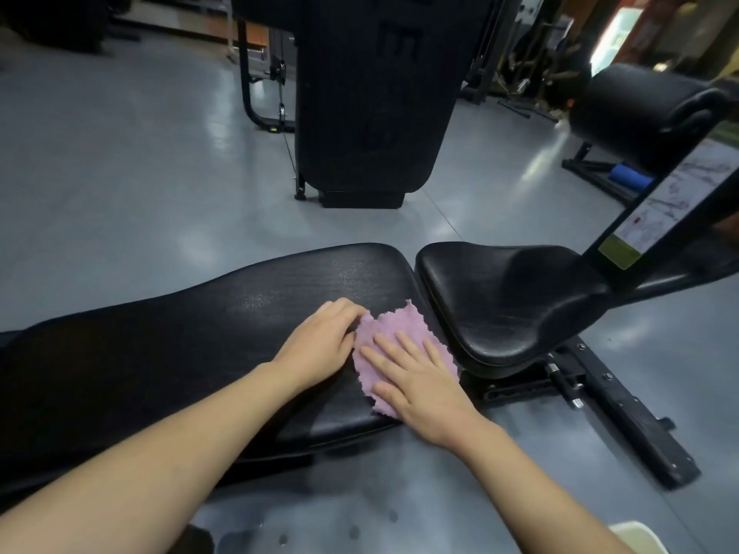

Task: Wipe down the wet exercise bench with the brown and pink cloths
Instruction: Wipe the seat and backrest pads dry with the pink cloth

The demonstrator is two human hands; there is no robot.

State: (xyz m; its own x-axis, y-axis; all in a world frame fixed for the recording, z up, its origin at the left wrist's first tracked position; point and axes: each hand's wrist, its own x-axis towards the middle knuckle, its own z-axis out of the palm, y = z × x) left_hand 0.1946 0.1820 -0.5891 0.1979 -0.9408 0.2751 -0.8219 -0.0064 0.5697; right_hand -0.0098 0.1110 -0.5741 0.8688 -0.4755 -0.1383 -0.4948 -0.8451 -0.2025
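A long black bench pad [208,337] runs across the view, with a separate black seat pad [512,297] to its right. Water droplets glisten on the bench pad's far right part. A pink cloth [394,327] with frayed edges lies flat on the pad's right end. My right hand [416,377] presses on the cloth with straight, spread fingers. My left hand [324,341] rests on the pad at the cloth's left edge, its fingertips curled onto that edge. No brown cloth is in view.
Grey gym floor [120,173] surrounds the bench. A tall black machine [372,94] stands behind it. A second padded machine [648,105] and a blue roller [630,176] are at the right. The bench's black base rail [624,413] stretches across the floor at lower right.
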